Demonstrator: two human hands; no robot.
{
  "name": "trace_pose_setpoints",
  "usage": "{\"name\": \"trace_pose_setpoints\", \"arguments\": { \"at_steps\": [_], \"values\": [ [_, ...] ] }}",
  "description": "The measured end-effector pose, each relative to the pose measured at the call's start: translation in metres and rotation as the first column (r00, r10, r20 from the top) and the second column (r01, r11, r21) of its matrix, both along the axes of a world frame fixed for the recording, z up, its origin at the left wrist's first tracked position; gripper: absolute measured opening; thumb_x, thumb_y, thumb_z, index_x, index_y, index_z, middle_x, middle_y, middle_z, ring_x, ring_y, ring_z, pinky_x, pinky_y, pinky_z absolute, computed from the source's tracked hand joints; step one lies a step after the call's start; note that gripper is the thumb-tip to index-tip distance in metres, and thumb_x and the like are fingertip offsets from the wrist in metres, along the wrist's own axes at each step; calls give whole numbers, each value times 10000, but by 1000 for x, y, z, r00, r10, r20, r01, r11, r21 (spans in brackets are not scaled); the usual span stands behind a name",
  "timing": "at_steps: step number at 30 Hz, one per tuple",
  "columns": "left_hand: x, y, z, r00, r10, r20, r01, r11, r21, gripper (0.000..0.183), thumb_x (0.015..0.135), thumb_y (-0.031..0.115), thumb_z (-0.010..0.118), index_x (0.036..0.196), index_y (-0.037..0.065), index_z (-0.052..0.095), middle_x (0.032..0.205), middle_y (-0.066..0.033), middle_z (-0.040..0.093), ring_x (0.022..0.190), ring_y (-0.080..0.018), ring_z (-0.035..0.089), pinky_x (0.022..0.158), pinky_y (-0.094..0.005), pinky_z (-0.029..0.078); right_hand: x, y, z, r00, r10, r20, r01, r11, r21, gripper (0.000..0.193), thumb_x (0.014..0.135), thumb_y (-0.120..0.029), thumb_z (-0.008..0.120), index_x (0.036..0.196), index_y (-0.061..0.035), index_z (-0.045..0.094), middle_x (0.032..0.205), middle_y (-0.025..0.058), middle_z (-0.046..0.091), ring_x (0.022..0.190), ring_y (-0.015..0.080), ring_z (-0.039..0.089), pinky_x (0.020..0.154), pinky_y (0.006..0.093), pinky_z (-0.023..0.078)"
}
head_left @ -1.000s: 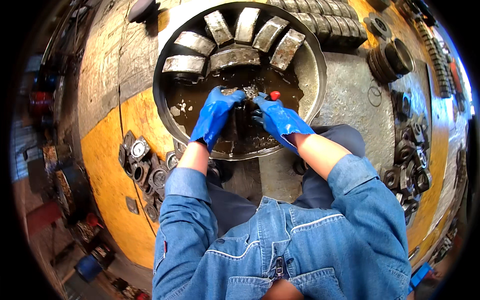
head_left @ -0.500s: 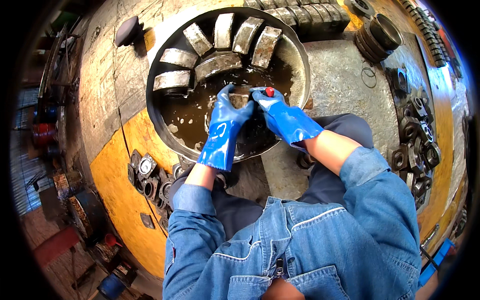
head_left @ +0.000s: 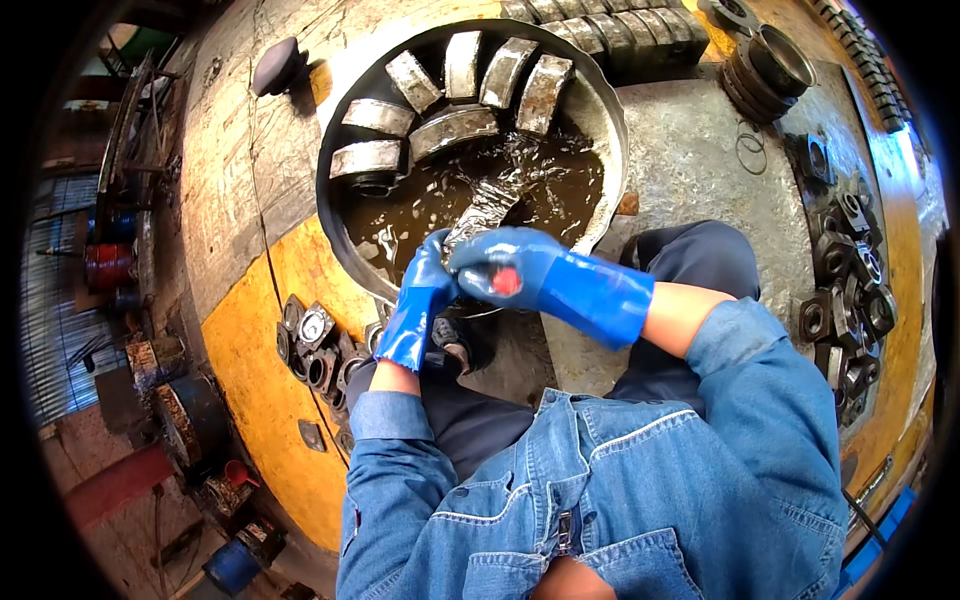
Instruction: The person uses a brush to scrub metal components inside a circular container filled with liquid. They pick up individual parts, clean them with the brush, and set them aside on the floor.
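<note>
My hands, in blue rubber gloves, meet over the near side of a round metal basin [head_left: 612, 160] of murky brown water. My left hand [head_left: 428, 272] is closed at the near end of a wet, shiny metal block [head_left: 484, 214]. My right hand [head_left: 508, 266], slightly blurred, is closed round a red-ended tool [head_left: 506, 281]; the rest of that tool is hidden. Several curved metal blocks [head_left: 463, 66] stand along the basin's far and left inner side, with another curved block [head_left: 454, 131] in front of them.
Beyond the basin lies a row of dark metal blocks [head_left: 625, 40]. Stacked round rings [head_left: 765, 75] stand at the far right. Loose metal parts lie in piles at right [head_left: 850, 265] and left [head_left: 318, 350]. A dark rounded object [head_left: 278, 68] sits at the far left.
Both hands have come nearer to me, the right one also moving left and turning its red end toward me. The block between them shows longer and wetter, and the water is more rippled.
</note>
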State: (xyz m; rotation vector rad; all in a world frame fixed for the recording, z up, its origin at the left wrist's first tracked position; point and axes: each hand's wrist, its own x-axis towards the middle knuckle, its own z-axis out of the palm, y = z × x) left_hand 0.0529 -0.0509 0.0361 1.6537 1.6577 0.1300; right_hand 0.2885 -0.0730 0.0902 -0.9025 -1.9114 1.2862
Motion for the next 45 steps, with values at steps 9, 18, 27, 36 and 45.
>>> {"name": "trace_pose_setpoints", "arguments": {
  "at_steps": [9,18,27,36,45],
  "values": [
    [-18,-3,7,958,-179,-224,162,982,-93,1075,577,221,977,1519,15,501,1327,-204,720,1248,-311,690,1074,-384,543,3,35,-38,906,-394,157,395,918,27,130,943,-160,706,1023,-82,773,947,118,764,905,293,754,847,376,626],
    [38,27,30,965,-133,-226,101,984,-147,1006,706,373,880,1549,-2,478,1348,-269,693,1273,-385,674,1102,-434,531,35,70,-95,891,-452,49,367,650,-665,354,992,-409,674,1025,-57,703,942,34,677,902,123,595,874,315,488],
    [81,43,41,926,-69,-372,0,983,-182,916,758,384,901,1495,-3,518,1360,-295,673,1272,-426,663,1075,-464,550,24,59,-73,918,-377,121,346,613,-710,490,1029,-414,671,1309,-14,708,1198,123,740,1112,217,652,1042,337,462],
    [67,40,32,998,52,-37,-53,997,-47,738,671,168,941,1319,-33,650,1167,-228,778,1105,-343,757,984,-402,592,7,63,-14,809,-580,96,446,498,-744,367,1029,-329,679,1245,-35,710,1148,103,739,1038,207,648,977,369,505],
    [48,5,42,969,116,-219,-91,989,120,779,674,323,981,1295,-21,658,1216,-215,766,1141,-351,743,1001,-411,585,-5,36,-21,766,-612,-195,369,667,-647,552,999,-310,749,1405,41,618,1223,111,703,1142,179,651,1049,320,506]
  ]
}}
